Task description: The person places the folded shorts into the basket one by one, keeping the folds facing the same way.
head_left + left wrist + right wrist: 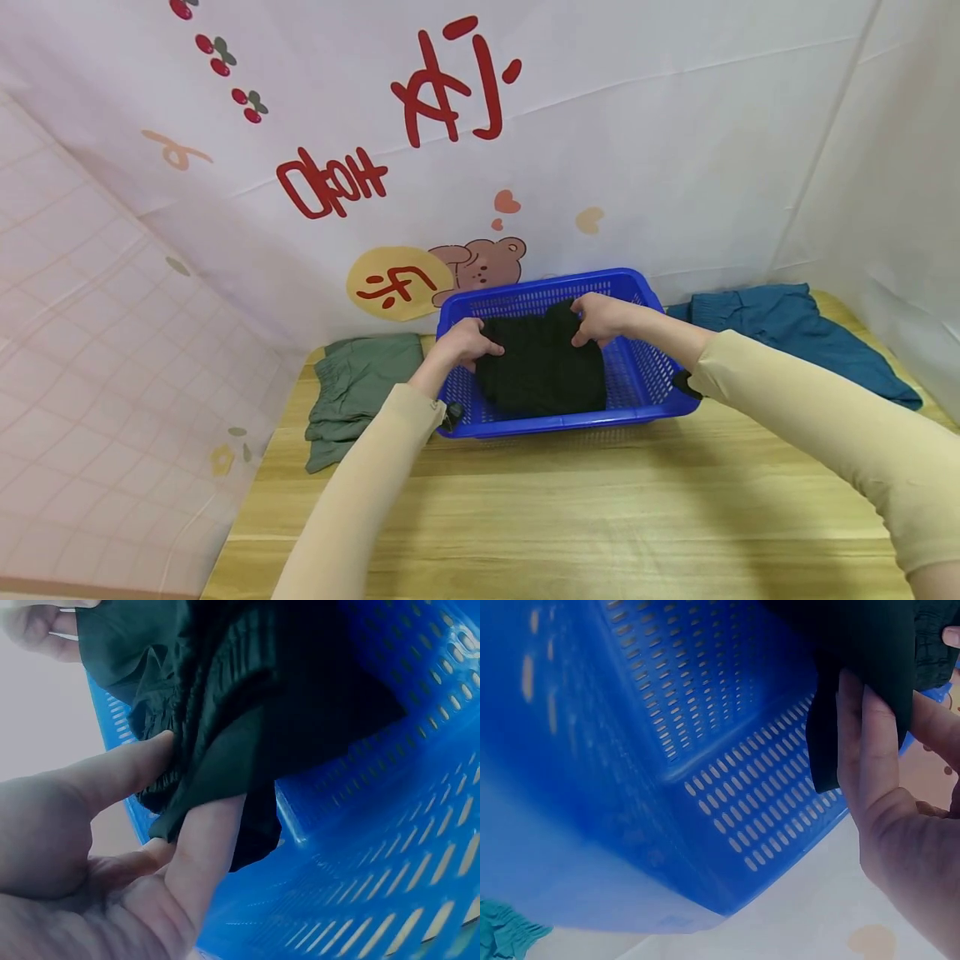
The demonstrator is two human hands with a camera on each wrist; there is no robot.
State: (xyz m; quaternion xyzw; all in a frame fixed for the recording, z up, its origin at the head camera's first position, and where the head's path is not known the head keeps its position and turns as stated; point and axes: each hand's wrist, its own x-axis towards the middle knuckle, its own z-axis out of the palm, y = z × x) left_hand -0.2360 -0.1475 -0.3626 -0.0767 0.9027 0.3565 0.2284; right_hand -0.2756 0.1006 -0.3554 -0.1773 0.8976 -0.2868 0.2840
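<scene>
A black garment with a gathered elastic waistband (540,362) hangs inside the blue plastic basket (555,421). My left hand (467,342) pinches its left upper edge, thumb on the gathered band and fingers under the cloth, as the left wrist view shows for the garment (232,712) and the hand (112,847). At the other upper corner my right hand (600,319) grips the cloth. In the right wrist view the fingers (877,750) of that hand lie against a dark fold (825,727), over the basket's slotted wall (757,795).
Left of the basket lies a folded grey-green garment (367,383) with an elastic band. A blue garment (787,333) lies to the right. Both rest on the wooden table (570,517). A white printed sheet (675,167) covers the wall right behind the basket.
</scene>
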